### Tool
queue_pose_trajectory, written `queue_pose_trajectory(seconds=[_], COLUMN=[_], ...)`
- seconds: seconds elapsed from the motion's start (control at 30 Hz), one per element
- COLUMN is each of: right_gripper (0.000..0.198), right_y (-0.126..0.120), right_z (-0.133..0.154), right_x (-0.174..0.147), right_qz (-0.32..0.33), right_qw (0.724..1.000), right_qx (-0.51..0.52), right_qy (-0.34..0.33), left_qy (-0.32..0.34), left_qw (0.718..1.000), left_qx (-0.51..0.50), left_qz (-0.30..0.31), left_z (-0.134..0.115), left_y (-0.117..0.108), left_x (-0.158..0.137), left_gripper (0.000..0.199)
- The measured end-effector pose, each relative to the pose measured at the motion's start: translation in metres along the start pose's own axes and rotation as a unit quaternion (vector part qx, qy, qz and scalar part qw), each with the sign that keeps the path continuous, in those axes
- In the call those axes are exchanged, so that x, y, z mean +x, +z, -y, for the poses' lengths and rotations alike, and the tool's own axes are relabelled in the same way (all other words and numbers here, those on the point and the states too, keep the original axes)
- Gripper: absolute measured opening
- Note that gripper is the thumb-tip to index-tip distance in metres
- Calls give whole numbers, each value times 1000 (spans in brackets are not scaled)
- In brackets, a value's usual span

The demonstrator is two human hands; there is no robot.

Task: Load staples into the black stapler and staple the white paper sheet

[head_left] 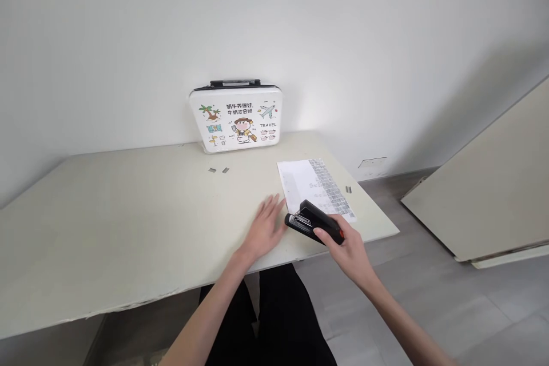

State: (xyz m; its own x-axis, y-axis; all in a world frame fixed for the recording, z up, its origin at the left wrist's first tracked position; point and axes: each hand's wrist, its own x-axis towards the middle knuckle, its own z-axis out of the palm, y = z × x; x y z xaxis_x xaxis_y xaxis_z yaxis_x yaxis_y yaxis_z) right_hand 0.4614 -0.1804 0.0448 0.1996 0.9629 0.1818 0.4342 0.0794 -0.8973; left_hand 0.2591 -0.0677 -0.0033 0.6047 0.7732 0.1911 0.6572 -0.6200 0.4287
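1. Well, in the head view, the right hand [348, 243], right of lower centre, clasps a black stapler [319, 219].
2. The left hand [262, 230], at lower centre, has its fingers slightly spread over the counter [150, 229]; blur leaves its contact uncertain.
3. A printed sheet [301, 180] lies right of centre, partly behind the black stapler.
4. A white case [227, 126] stands at upper centre.

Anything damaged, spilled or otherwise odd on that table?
The table's front edge looks ragged and chipped toward the left. Three small metal strips lie loose, two before the case and one right of the paper. I see no spill.
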Motion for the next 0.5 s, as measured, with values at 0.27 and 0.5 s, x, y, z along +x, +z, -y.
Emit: queue_pose_trajectory(seconds=[0.27, 0.5], right_gripper=[37, 30], right_y=[60, 151], right_z=[0, 15], right_x=[18, 44], right_qz=[96, 154], right_qw=[993, 979], right_qx=[-6, 33], right_qy=[-63, -128], left_qy=[-212, -259], left_qw=[953, 869], left_qx=[-171, -312], left_qz=[-134, -283], left_z=[55, 64], left_y=[-79, -89], left_x=[-125, -145], left_gripper=[49, 38])
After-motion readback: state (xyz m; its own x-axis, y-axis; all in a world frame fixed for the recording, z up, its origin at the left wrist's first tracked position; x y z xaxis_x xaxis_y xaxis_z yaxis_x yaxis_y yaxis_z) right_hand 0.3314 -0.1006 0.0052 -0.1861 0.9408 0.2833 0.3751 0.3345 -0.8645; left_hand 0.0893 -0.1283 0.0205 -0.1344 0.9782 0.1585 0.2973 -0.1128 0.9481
